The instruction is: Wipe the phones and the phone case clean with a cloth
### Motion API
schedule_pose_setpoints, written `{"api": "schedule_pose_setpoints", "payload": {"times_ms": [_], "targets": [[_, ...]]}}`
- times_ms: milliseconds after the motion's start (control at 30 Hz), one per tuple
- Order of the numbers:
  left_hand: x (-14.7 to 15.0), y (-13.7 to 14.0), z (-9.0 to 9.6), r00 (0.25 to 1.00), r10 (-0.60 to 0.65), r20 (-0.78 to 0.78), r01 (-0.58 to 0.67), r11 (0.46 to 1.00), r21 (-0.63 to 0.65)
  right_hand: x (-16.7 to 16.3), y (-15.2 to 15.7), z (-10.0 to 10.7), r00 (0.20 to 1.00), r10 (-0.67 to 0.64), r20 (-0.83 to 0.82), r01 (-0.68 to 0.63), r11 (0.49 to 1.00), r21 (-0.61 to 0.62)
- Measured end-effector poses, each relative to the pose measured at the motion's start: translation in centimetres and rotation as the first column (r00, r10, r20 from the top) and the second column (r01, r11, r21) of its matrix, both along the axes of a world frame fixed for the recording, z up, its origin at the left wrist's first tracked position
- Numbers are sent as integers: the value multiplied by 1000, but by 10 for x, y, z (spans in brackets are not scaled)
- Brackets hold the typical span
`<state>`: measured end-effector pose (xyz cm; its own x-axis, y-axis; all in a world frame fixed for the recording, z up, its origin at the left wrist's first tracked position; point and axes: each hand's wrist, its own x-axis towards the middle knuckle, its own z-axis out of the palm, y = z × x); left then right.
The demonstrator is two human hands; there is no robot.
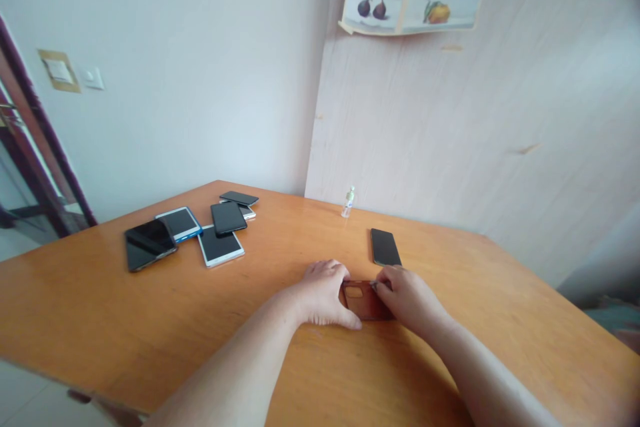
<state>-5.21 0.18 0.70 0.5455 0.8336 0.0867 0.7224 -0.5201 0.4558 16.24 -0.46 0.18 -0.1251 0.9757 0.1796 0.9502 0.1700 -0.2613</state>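
Brown phone case (367, 305) lies flat on the wooden tabletop (125, 333), right of its middle, camera cutout toward the left hand (327, 295). That hand holds the case's left end: thumb along the near side, fingers at the far side. Right hand (410, 297) covers the right end, thumb and forefinger drawn together at the far rim; cannot tell whether they pinch the rim or something small there. Black phone (385, 247) just beyond the right hand. Small clear bottle (348, 203) stands near the far edge. Near the far left corner: black tablet (150, 244), blue-edged tablet (179, 221), white tablet (219, 250), dark phone (229, 217) overlapping the last.
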Motion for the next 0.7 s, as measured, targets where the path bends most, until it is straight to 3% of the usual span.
{"api": "schedule_pose_setpoints", "payload": {"times_ms": [133,200,400,567,633,700], "targets": [[1,-2,2,1000,23,-11,-23,1000,-4,-36,-12,0,961,253,-109,-248,967,61],[2,-3,3,1000,29,-7,-29,1000,-3,-44,-13,0,950,289,-121,-282,957,67],[0,-3,4,1000,19,6,-19,999,-27,-2,2,4,999,43,29,-43,999,14],[-1,0,1,1000,-6,30,8,999,-37,40,-1,15,958,-214,189,231,970,-72],[-1,1,0,1000,-7,31,7,999,-31,37,-5,15,962,-212,172,229,970,-82],[-1,0,-1,999,4,33,-3,1000,-19,22,-10,12,990,-108,90,116,990,-81]]}}
